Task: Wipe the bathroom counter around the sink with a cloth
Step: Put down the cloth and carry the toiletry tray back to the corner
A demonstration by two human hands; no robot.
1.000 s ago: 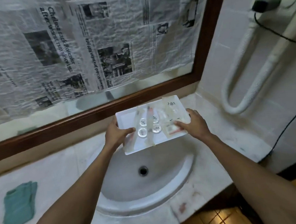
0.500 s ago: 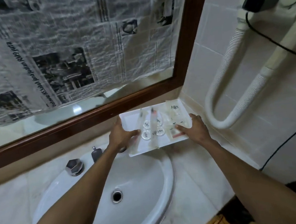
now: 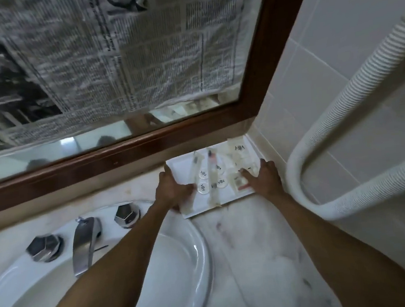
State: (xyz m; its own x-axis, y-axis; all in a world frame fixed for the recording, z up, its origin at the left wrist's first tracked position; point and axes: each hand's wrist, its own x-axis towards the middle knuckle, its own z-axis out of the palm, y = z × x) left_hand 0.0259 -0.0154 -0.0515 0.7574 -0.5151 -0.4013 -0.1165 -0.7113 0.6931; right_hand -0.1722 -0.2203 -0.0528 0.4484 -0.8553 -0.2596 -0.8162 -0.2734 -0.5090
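A white tray (image 3: 181, 167) with wrapped toiletries and small round lids sits low in the back right corner of the marble counter (image 3: 250, 247), against the mirror frame and the tiled wall. My left hand (image 3: 173, 190) grips its left edge. My right hand (image 3: 263, 179) holds its right edge, with fingers laid over the packets. The white oval sink (image 3: 182, 259) lies under my left forearm. The cloth is out of view.
A chrome faucet (image 3: 83, 241) with two faceted knobs (image 3: 127, 213) (image 3: 43, 247) stands at the back of the sink. A white ribbed hose (image 3: 341, 120) loops down the tiled right wall over the counter's edge. The brown-framed mirror (image 3: 262, 68) is covered with newspaper.
Both hands carried the tray from above the sink to the back right corner and lowered it to the counter. The view swung right, and the green cloth left the frame.
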